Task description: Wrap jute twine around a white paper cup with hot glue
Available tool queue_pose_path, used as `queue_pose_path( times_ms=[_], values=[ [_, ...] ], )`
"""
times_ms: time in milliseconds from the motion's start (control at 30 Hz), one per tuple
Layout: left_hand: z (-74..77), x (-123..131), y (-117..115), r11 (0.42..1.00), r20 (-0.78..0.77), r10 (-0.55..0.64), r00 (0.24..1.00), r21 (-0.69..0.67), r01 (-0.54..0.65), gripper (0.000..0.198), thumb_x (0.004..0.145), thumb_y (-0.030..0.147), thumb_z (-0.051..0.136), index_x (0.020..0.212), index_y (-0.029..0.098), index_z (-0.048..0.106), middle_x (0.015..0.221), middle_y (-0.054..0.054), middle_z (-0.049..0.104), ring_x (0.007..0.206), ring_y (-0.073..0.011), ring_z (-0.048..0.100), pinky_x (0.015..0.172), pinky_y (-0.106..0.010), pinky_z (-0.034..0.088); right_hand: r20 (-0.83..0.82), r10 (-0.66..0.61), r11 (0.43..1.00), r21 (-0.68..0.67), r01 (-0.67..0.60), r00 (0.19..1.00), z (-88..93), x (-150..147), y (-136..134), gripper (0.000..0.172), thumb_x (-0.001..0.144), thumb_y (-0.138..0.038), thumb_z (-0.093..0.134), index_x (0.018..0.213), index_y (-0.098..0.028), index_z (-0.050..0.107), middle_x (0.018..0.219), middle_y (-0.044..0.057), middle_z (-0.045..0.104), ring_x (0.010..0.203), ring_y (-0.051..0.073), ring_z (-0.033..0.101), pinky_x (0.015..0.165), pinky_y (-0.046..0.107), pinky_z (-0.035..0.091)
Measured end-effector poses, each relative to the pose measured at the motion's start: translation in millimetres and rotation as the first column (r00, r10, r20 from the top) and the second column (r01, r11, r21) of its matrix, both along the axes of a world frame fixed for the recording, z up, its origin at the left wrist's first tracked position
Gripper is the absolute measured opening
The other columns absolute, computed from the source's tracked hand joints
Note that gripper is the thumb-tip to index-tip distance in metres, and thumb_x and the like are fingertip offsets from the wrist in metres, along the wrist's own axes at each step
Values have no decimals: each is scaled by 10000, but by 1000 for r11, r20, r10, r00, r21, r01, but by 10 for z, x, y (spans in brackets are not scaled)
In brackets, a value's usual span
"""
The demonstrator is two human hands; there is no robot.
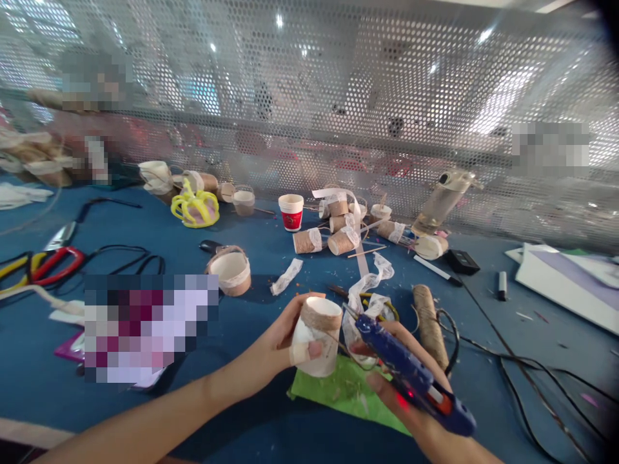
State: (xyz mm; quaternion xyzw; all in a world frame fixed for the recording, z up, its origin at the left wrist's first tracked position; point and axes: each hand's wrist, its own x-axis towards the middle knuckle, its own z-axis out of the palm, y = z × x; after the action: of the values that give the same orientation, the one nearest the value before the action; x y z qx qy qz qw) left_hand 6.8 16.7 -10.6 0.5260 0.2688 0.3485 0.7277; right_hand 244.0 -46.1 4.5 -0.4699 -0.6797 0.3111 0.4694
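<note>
Head camera view, looking down at a blue table (145, 225) strewn with craft materials, backed by a perforated metal screen (338, 96).

The left hand (278, 348) is closed around a white paper cup (319, 351), held just above the near part of the table with its mouth tilted up and away. A band of twine (322, 316) wraps the cup's rim. The thumb, wearing a plaster, presses against the cup's side.

The right hand (411, 345) grips a blue glue gun (411, 377). Its nozzle is just beside the twine band, and it is unclear whether they touch.

A green sheet (348, 390) lies beneath both hands. A twine spool (429, 322) lies just right of them.

Further back stand a red cup (291, 212), whose printed mark is too small to read, and other twine-wrapped cups (341, 241). Red-handled scissors (55, 264) lie far left.
</note>
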Motion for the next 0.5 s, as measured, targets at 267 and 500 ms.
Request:
queue_pose_path(
  times_ms=[267, 500],
  values=[
    [-19, 138, -33, 1000, -56, 0, 998, 18, 1, 606, 826, 394, 735, 1322, 296, 400, 1283, -58, 553, 1196, -272, 525, 1010, -417, 413, -168, -62, 994, -99, 46, 984, -110, -113, 3, 154, 836, -209, 735, 964, -234, 654, 899, 31, 732, 850, 214, 720, 791, 303, 604],
    [-5, 134, -48, 999, -96, -25, 995, 32, 29, 595, 844, 358, 722, 1334, 307, 387, 1309, -61, 515, 1235, -281, 502, 1031, -442, 400, -142, -141, 987, -93, 129, 980, -75, -114, -11, 107, 816, -206, 754, 866, -225, 661, 806, -11, 695, 725, 160, 681, 684, 238, 588]
  ],
)
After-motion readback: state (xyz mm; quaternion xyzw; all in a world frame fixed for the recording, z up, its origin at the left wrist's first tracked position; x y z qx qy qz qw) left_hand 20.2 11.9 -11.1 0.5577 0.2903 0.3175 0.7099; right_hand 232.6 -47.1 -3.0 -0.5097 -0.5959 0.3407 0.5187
